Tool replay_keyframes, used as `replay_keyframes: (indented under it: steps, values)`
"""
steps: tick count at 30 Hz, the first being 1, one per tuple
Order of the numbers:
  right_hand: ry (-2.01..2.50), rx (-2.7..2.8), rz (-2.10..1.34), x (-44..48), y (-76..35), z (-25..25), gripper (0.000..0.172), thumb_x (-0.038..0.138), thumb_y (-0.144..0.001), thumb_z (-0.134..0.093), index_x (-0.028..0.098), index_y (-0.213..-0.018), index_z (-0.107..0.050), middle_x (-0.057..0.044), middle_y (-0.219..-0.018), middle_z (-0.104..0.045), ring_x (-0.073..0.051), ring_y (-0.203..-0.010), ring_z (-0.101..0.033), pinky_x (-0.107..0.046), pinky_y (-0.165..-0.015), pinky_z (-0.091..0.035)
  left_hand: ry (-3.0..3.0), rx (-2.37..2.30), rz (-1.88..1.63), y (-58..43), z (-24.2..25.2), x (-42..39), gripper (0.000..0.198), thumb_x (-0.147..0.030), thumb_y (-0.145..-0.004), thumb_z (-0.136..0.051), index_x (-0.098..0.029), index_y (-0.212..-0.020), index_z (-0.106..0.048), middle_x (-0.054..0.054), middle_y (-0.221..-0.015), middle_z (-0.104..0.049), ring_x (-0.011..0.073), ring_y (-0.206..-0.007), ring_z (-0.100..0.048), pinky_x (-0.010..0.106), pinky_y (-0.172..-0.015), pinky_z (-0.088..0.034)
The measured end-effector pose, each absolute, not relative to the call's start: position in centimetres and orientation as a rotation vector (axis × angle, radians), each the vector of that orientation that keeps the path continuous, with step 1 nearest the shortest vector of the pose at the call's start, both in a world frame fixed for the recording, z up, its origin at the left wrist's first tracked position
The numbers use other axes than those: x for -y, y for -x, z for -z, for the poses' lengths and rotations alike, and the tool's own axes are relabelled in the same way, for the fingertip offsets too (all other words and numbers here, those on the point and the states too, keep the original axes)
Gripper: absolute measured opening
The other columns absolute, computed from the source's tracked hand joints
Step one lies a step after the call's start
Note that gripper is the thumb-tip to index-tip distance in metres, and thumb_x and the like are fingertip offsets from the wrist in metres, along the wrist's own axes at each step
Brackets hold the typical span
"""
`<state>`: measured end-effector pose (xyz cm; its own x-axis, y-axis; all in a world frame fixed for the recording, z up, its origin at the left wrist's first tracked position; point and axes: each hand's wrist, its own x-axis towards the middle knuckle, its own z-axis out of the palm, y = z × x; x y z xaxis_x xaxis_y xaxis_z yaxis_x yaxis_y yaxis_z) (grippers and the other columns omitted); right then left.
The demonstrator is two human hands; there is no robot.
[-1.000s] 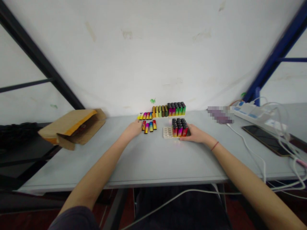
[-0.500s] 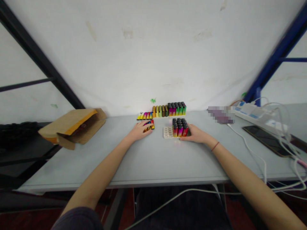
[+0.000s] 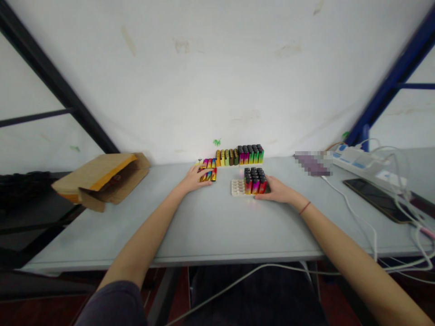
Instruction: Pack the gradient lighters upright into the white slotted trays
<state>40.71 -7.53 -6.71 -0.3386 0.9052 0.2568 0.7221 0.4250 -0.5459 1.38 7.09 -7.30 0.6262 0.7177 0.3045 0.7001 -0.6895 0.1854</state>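
The left hand (image 3: 196, 178) lies curled over a few rainbow lighters (image 3: 213, 174), grip unclear. The right hand (image 3: 277, 190), relaxed and open, touches a block of upright lighters (image 3: 254, 181), with a pale tray (image 3: 237, 187) between the hands on the bench (image 3: 204, 226).

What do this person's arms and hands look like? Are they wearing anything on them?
The left hand and right hand are bare, without gloves, and both forearms are uncovered. A dark sleeve shows on the left upper arm, and a thin red band circles the right wrist.
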Motion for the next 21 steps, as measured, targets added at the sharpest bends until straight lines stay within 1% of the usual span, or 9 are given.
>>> replay_keyframes:
  steps: [2, 5, 7, 9, 12, 15, 18, 21]
  values:
    - [1.382, 2.156, -0.455, 7.5, -40.7, 6.7, 0.062, 0.058, -0.077, -0.084, 0.017, -0.117, -0.063, -0.013, -0.108, -0.072, -0.032, -0.095, -0.066, -0.049, -0.088, -0.055, -2.763, -1.248, -0.577, -1.5, 7.3, -7.6, 0.069, -0.064, -0.085, -0.074, -0.030, -0.144, -0.066, 0.014, -0.151, -0.050, 0.0364, -0.144, -0.042, 0.056, -0.125, -0.031]
    - [1.399, 2.154, -0.443, 7.5, -40.7, 6.7, 0.062, 0.059, -0.076, -0.084, 0.017, -0.117, -0.063, -0.013, -0.106, -0.071, -0.032, -0.094, -0.065, -0.048, -0.087, -0.056, -2.725, -1.308, -0.605, -1.8, 7.4, -7.7, 0.069, -0.065, -0.082, -0.075, -0.031, -0.142, -0.066, 0.013, -0.150, -0.049, 0.0360, -0.142, -0.043, 0.056, -0.124, -0.032]
    - [1.407, 2.152, -0.441, 7.5, -40.7, 6.7, 0.062, 0.058, -0.076, -0.085, 0.017, -0.116, -0.063, -0.013, -0.106, -0.071, -0.032, -0.094, -0.066, -0.049, -0.087, -0.056, -2.712, -1.368, -0.614, -1.8, 7.4, -7.3, 0.070, -0.067, -0.083, -0.074, -0.033, -0.144, -0.064, 0.012, -0.153, -0.048, 0.0373, -0.143, -0.041, 0.058, -0.123, -0.032]
    - [1.415, 2.149, -0.447, 7.6, -40.7, 6.7, 0.062, 0.058, -0.076, -0.085, 0.016, -0.116, -0.063, -0.014, -0.107, -0.071, -0.032, -0.094, -0.066, -0.049, -0.087, -0.056, -2.708, -1.423, -0.602, -1.6, 7.5, -7.0, 0.076, -0.070, -0.082, -0.072, -0.034, -0.148, -0.060, 0.012, -0.158, -0.044, 0.0398, -0.148, -0.037, 0.061, -0.124, -0.029]
    - [1.420, 2.156, -0.459, 7.6, -40.7, 6.6, 0.062, 0.059, -0.077, -0.083, 0.016, -0.116, -0.063, -0.014, -0.106, -0.070, -0.032, -0.094, -0.066, -0.048, -0.087, -0.056, -2.677, -1.465, -0.599, -1.2, 7.7, -7.2, 0.086, -0.074, -0.082, -0.069, -0.031, -0.155, -0.053, 0.014, -0.165, -0.039, 0.0430, -0.154, -0.030, 0.062, -0.125, -0.026]
    - [1.421, 2.166, -0.460, 7.7, -40.7, 6.5, 0.062, 0.060, -0.077, -0.083, 0.016, -0.116, -0.063, -0.014, -0.105, -0.071, -0.032, -0.094, -0.066, -0.048, -0.086, -0.056, -2.643, -1.465, -0.644, -1.0, 8.0, -8.0, 0.094, -0.077, -0.082, -0.066, -0.025, -0.158, -0.048, 0.016, -0.166, -0.038, 0.0424, -0.154, -0.030, 0.060, -0.126, -0.027]
    - [1.398, 2.163, -0.466, 7.7, -40.7, 6.5, 0.062, 0.059, -0.077, -0.083, 0.017, -0.118, -0.062, -0.014, -0.109, -0.071, -0.032, -0.095, -0.066, -0.049, -0.088, -0.056, -2.659, -1.422, -0.635, -1.1, 8.0, -8.5, 0.095, -0.077, -0.084, -0.063, -0.021, -0.159, -0.047, 0.019, -0.165, -0.039, 0.0397, -0.154, -0.032, 0.057, -0.128, -0.026]
    - [1.383, 2.168, -0.475, 7.6, -40.7, 6.5, 0.062, 0.059, -0.078, -0.082, 0.017, -0.119, -0.062, -0.014, -0.111, -0.071, -0.032, -0.095, -0.066, -0.049, -0.088, -0.056, -2.689, -1.421, -0.610, -1.4, 7.6, -8.0, 0.091, -0.074, -0.085, -0.065, -0.021, -0.158, -0.050, 0.019, -0.165, -0.039, 0.0396, -0.155, -0.033, 0.057, -0.128, -0.026]
